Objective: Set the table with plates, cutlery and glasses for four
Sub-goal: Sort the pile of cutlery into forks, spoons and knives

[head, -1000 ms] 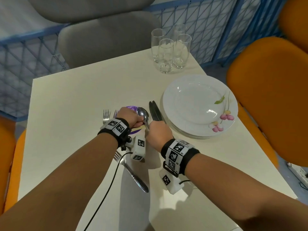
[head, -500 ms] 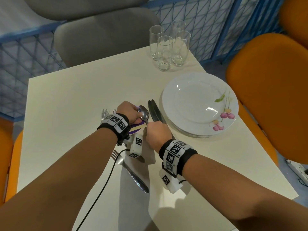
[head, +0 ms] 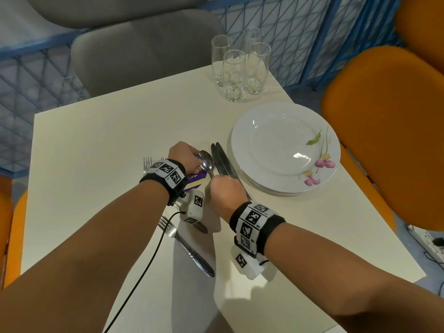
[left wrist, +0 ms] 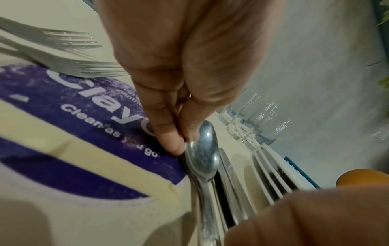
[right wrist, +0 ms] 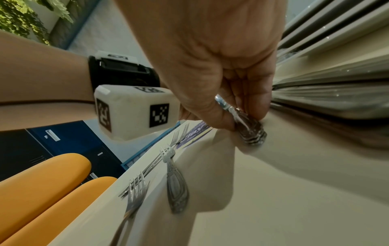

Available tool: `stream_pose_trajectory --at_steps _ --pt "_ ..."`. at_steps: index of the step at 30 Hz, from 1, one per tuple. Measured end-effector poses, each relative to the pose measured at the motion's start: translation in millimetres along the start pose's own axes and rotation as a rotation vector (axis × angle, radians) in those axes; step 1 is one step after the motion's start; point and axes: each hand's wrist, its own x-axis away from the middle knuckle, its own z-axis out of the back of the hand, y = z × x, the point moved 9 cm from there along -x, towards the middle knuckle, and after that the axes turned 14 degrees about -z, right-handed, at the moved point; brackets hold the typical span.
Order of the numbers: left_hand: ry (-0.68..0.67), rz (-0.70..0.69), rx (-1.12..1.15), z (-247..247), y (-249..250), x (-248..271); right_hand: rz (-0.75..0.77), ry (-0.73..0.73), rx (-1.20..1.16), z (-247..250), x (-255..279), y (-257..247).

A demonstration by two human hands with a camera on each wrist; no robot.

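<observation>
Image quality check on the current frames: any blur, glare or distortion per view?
Head view: sharp, a bright glare spot on the top plate, forearm shadows across the table. Left wrist view: spoon bowl fairly sharp, forks and near edges soft. Right wrist view: strong wide-angle stretch, plate stack smeared into streaks.

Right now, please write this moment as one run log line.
left hand: pinches spoons' bowls | right hand: grips spoon handles | plates, glasses: unplaced

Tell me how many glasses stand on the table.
4. All stand in one tight cluster at the far corner, beyond the plates: back left, back right, front left and front right. None seems hidden.
</observation>
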Motion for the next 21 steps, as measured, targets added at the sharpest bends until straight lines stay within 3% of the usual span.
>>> stream_pose_trajectory --at_steps 16,21 --pt "-0.037 -0.026 -0.028 23 -9 10 0.0 0.017 0.009 11 9 -4" --pt "0.03 -0.043 0.003 60 -30 27 0.079 0.163 0.015 17 16 -17"
